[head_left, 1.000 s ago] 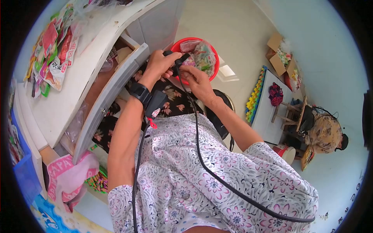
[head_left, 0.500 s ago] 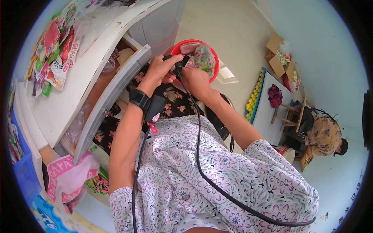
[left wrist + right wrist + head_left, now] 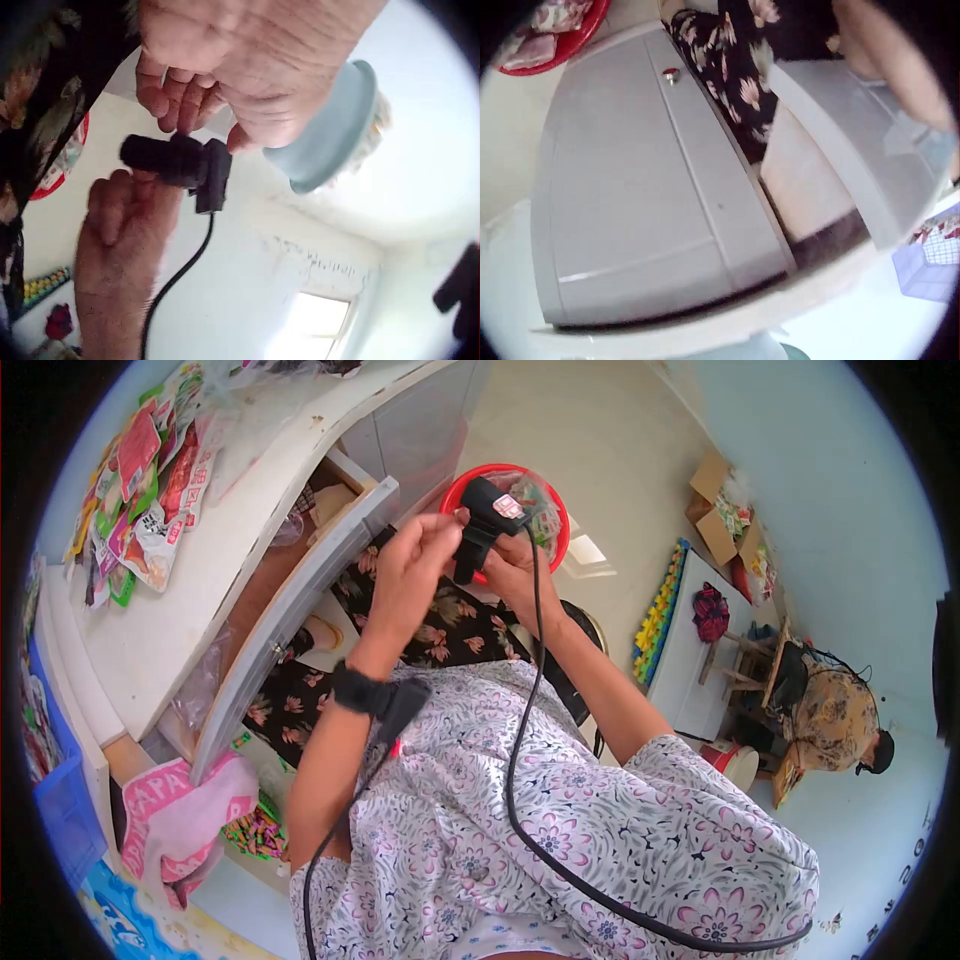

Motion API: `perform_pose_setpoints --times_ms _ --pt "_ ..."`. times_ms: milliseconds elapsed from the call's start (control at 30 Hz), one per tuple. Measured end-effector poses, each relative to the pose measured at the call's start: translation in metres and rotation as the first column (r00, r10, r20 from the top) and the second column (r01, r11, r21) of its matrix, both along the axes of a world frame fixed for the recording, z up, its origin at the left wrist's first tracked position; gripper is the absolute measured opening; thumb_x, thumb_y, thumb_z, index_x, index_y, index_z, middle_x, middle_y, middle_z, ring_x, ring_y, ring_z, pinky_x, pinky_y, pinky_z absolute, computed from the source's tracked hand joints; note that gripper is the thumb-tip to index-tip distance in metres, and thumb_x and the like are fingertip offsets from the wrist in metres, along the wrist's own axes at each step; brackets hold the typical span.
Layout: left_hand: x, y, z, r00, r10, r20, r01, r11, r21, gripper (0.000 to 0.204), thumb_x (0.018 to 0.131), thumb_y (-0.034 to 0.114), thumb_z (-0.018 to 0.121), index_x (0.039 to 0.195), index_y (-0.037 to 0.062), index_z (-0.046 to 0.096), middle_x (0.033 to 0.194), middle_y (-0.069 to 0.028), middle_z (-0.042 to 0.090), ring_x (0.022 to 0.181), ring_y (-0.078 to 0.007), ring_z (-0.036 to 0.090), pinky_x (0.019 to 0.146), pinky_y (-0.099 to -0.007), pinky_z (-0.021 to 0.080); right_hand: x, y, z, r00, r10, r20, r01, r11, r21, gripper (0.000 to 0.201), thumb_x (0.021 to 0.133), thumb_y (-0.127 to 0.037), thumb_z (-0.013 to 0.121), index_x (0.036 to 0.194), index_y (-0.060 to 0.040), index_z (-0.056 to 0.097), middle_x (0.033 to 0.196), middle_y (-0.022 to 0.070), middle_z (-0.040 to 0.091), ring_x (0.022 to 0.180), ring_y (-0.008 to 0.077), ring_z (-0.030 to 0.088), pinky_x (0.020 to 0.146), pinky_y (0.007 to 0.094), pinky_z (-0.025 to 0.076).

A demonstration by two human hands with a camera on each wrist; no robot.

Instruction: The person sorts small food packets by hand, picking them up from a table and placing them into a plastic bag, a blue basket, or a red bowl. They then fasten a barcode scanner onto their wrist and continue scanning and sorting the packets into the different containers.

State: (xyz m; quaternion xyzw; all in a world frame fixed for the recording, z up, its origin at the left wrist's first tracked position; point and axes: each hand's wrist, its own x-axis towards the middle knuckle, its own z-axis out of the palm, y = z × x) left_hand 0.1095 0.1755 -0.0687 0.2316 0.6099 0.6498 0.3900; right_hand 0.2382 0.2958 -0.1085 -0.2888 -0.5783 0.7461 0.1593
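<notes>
My right hand [image 3: 512, 572] grips a black wrist camera [image 3: 490, 505] from below, its knuckles curled in the left wrist view. The camera carries a white-and-red label, a black band [image 3: 473, 550] hangs from it, and a black cable [image 3: 535, 620] runs down from it. My left hand [image 3: 408, 565] is just left of the camera, with bent fingers and thumb tips right at its edge. In the left wrist view the same hand [image 3: 247, 67] is above the camera [image 3: 187, 161]. Around my left wrist a second strapped black device [image 3: 400, 705] is fastened. The right wrist view does not show my right hand.
A red basin [image 3: 563, 525] with bagged packets stands on the floor beyond my hands. To the left, a grey-fronted drawer [image 3: 300, 615] is pulled out under a white counter [image 3: 130, 650] with snack packets [image 3: 150, 510]. A pink-and-white towel [image 3: 185, 810] hangs nearby. At right another person [image 3: 835, 705] sits.
The black camera has turned and come up, its label now facing the head view. My right hand now holds it from below, while my left hand has shifted back toward me.
</notes>
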Motion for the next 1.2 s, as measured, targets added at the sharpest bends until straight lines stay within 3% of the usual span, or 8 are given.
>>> perform_pose_setpoints --times_ms 200,333,467,600,833,967,1100,1200 --pt "0.014 -0.028 0.053 0.777 0.096 -0.622 -0.051 0.995 0.089 0.027 0.091 0.014 0.073 0.111 -0.0014 0.065 0.098 -0.0106 0.062 0.087 -0.0218 0.06 0.079 -0.0336 0.048 -0.012 -0.013 0.072 0.989 0.055 -0.14 -0.045 0.997 0.069 0.044 0.102 -0.013 0.064 0.145 -0.0021 0.057 0.118 0.0029 0.069 0.106 0.0101 0.063 0.095 0.0287 0.051" --pt "0.008 -0.046 0.063 0.741 0.209 -0.638 -0.17 0.978 0.124 0.025 0.088 0.012 0.077 0.107 0.0003 0.065 0.098 -0.0101 0.061 0.087 -0.0238 0.058 0.077 -0.0344 0.047 -0.032 -0.021 0.082 0.977 0.132 -0.169 -0.108 0.984 0.142 0.046 0.102 -0.015 0.065 0.146 -0.0055 0.055 0.109 -0.0008 0.069 0.09 0.0064 0.062 0.076 0.0252 0.052" --pt "-0.001 -0.069 0.071 0.747 0.286 -0.6 -0.236 0.958 0.163 0.022 0.089 0.014 0.077 0.1 0.0012 0.063 0.098 -0.0088 0.059 0.088 -0.0216 0.057 0.073 -0.0329 0.046 -0.057 -0.05 0.1 0.971 0.113 -0.209 -0.14 0.983 -0.119 0.045 0.102 -0.02 0.065 0.145 -0.0089 0.057 0.093 -0.0063 0.064 0.068 -0.0005 0.047 0.053 0.0179 0.029" --pt "-0.009 -0.086 0.075 0.739 0.281 -0.612 -0.216 0.96 0.181 0.021 0.089 0.012 0.076 0.098 0.0012 0.061 0.107 -0.009 0.055 0.093 -0.0208 0.054 0.078 -0.0319 0.046 -0.072 -0.057 0.095 0.936 0.205 -0.287 -0.281 0.925 -0.255 0.043 0.106 -0.024 0.057 0.146 -0.0071 0.056 0.087 -0.0081 0.06 0.061 -0.0018 0.045 0.049 0.0168 0.028" --pt "-0.027 -0.102 0.08 0.28 0.444 -0.851 -0.179 0.895 0.408 0.018 0.081 0.004 0.077 0.095 0.0027 0.067 0.099 -0.0098 0.061 0.087 -0.0311 0.06 0.073 -0.0385 0.05 -0.091 -0.07 0.113 0.874 0.281 -0.396 -0.438 0.809 -0.393 0.039 0.106 -0.016 0.058 0.142 -0.0025 0.058 0.089 -0.0063 0.063 0.055 -0.0019 0.041 0.045 0.0173 0.027" --pt "-0.033 -0.109 0.064 0.377 0.387 -0.841 -0.177 0.922 0.345 0.018 0.082 0.004 0.076 0.097 0.0023 0.066 0.096 -0.0095 0.061 0.084 -0.0313 0.06 0.069 -0.041 0.05 -0.104 -0.074 0.111 0.874 0.168 -0.457 -0.377 0.828 -0.415 0.038 0.103 -0.013 0.063 0.139 -0.0004 0.06 0.102 -0.0005 0.068 0.06 -0.0019 0.047 0.05 0.0137 0.034" --pt "-0.045 -0.115 0.067 0.423 0.323 -0.847 -0.135 0.946 0.294 0.016 0.084 0.004 0.073 0.097 0.001 0.064 0.094 -0.0111 0.06 0.083 -0.0327 0.06 0.07 -0.0413 0.05 -0.109 -0.077 0.095 0.845 0.126 -0.519 -0.377 0.83 -0.411 0.027 0.101 -0.012 0.064 0.125 0.0002 0.069 0.123 0.0114 0.07 0.1 0.0141 0.069 0.091 0.027 0.056" --pt "-0.048 -0.121 0.063 0.492 0.258 -0.831 -0.081 0.964 0.251 0.015 0.084 0.002 0.072 0.095 0.0004 0.063 0.094 -0.012 0.06 0.083 -0.0332 0.06 0.071 -0.041 0.05 -0.111 -0.082 0.101 0.859 0.152 -0.489 -0.369 0.847 -0.384 0.024 0.101 -0.01 0.063 0.121 0.0008 0.071 0.141 0.017 0.062 0.121 0.0242 0.066 0.108 0.0359 0.051"
